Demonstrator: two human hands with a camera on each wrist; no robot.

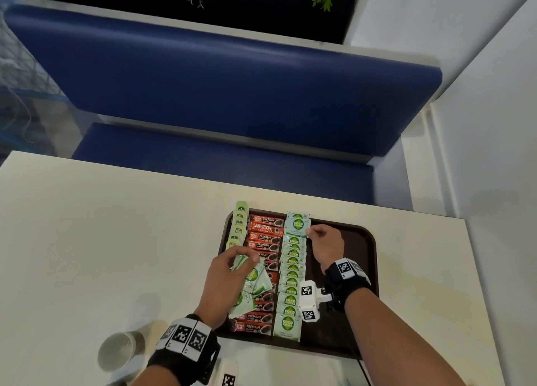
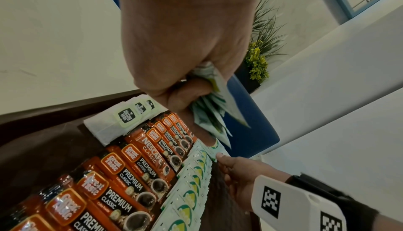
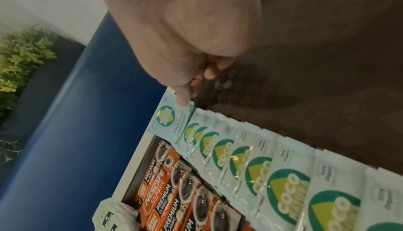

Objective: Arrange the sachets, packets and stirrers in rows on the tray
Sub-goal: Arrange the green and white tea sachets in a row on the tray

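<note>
Brown tray [image 1: 360, 240]: sits on the white tabletop [image 1: 116, 225] toward its right side, reaching close to the far edge. Right part of the tray bare.

Tea bags [image 1: 239, 225]: pale green tags, one overlapping row along the tray's left edge, far half.

Coffee sticks [image 1: 263, 237]: orange and black, one row just right of the tea bags, running from the far edge to the near edge; labels read "Premium Classic" and, on one, "Nescafe Classic".

Coco sachets [image 1: 292, 284]: pale green with round logo, one overlapping row right of the coffee sticks, spanning the tray from far to near edge.

Top sachet [image 3: 169, 120]: at the far end of that row, lying over its neighbours. Right hand [image 1: 327, 244] pinches its right corner between thumb and fingertips, other fingers curled.

Loose sachets [image 1: 252, 281]: a fanned bunch gripped in the left hand [image 1: 229, 281], fingers curled round them, held above the coffee row at mid-tray.

Paper cup [image 1: 119, 350]: on its side at the tabletop's near edge, left of the tray.

Blue bench [image 1: 226, 94]: beyond the far edge.
</note>
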